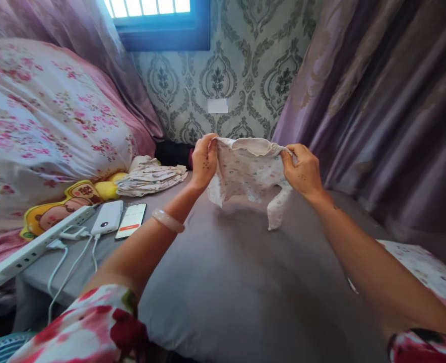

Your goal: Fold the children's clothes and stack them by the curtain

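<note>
A small white baby garment (247,171) with a faint printed pattern hangs in the air above a grey bed surface (223,282). My left hand (204,160) pinches its upper left edge, fingers closed. Its upper right edge is gripped the same way by my right hand (303,170). The garment is stretched between the two hands, with its lower flaps dangling just over the grey sheet. A pale bangle (167,221) sits on my left wrist.
A pile of folded light clothes (150,179) lies at the back left. A phone (131,220), a white power bank (107,218), a power strip (37,247) with cables and a yellow cartoon cushion (56,209) lie on the left. Another patterned cloth (430,272) rests at right. Curtains hang on both sides.
</note>
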Tool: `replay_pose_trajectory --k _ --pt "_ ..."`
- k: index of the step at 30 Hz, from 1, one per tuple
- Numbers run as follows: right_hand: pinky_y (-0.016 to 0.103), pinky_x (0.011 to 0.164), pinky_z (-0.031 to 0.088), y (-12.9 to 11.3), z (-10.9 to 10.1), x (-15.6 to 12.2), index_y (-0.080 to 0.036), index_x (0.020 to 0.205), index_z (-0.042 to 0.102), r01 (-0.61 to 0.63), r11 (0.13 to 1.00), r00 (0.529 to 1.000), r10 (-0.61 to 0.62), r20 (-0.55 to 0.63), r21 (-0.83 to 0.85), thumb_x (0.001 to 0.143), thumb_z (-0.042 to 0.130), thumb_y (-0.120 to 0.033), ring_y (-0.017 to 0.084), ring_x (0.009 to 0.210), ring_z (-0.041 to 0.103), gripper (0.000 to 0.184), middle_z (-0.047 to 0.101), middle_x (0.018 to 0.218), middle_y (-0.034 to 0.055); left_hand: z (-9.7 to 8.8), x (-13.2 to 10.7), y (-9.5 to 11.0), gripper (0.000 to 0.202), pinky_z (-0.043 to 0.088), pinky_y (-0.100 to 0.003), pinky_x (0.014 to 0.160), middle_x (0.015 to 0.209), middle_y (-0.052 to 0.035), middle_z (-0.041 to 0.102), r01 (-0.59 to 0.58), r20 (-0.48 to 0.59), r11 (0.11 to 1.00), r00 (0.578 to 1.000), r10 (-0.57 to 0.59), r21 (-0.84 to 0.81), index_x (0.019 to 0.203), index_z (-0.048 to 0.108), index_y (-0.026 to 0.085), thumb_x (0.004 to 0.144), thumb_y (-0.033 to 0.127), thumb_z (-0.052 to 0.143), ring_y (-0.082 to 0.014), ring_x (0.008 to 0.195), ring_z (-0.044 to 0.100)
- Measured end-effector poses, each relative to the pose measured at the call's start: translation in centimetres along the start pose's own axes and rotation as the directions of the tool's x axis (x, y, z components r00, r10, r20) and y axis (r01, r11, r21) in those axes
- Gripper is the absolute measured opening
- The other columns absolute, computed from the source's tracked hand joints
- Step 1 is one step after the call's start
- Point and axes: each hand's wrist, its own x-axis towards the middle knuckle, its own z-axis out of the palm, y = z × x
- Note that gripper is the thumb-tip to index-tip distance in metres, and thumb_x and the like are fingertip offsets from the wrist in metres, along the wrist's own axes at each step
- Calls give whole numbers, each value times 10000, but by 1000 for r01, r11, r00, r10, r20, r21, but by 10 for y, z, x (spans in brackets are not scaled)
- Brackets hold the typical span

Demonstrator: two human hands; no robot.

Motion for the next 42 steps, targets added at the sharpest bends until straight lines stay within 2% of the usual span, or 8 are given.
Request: replay_pose_trajectory --k 5,9,15,20,26,34,39,42 --pt "354 730 478 -39 -51 2 -247 911 649 -7 998 994 1 107 56 914 499 -508 209 782 617 301 679 858 42 -58 18 43 285 481 -234 730 835 -8 627 -51 171 998 984 58 -41 977 650 182 948 406 475 -135 829 583" --pt "310 625 465 -39 -69 13 -251 877 679 -177 974 944 128 303 139 872 551 -549 186 702 600 325 688 816 20 -85 49 57 227 431 -207 584 663 20 548 -9 460 1000 888 14 -14 880 673 145 899 346 569 -94 621 492" --pt "254 588 442 22 -9 -12 -187 826 706 -361 929 724 222 653 84 799 602 -550 166 673 604 379 699 769 16 -43 22 -23 251 390 -201 532 632 10 584 91 797 985 578 -174 149 754 677 156 848 363 571 -102 569 512" --pt "272 753 444 57 57 -79 -185 952 705 -259 931 605 363 708 -256 900 503 -357 204 923 630 270 717 967 57 12 -57 -78 217 432 -233 662 813 -52 703 -42 780 874 472 -410 485 860 704 181 868 291 517 -181 786 640" --pt "316 872 423 65 99 -133 -176 1075 657 -143 870 505 474 722 -471 978 384 -308 247 1123 571 318 638 1194 137 53 -114 -87 276 435 -357 865 1118 -160 683 -109 688 725 437 -580 680 1007 677 173 921 222 419 -262 1041 626" --pt "307 940 377 70 134 -126 -158 1151 652 -101 933 421 356 834 -346 986 358 -302 233 1165 539 366 620 1232 140 76 -133 -101 304 409 -352 913 1202 -125 639 -116 761 785 366 -535 608 1120 619 181 952 334 417 -238 1093 592" --pt "291 949 366 72 144 -129 -159 1183 624 -158 944 420 329 846 -289 980 402 -323 220 1151 533 343 609 1223 126 84 -145 -106 330 413 -312 865 1085 -123 653 -112 798 842 404 -447 528 1030 634 158 968 374 392 -218 1013 605" --pt "291 935 371 70 145 -135 -160 1166 595 -191 927 475 374 796 -322 981 406 -321 223 1145 526 309 596 1217 120 87 -150 -113 314 402 -311 844 1012 -118 657 -108 787 852 456 -416 513 985 632 157 974 351 386 -215 975 600"
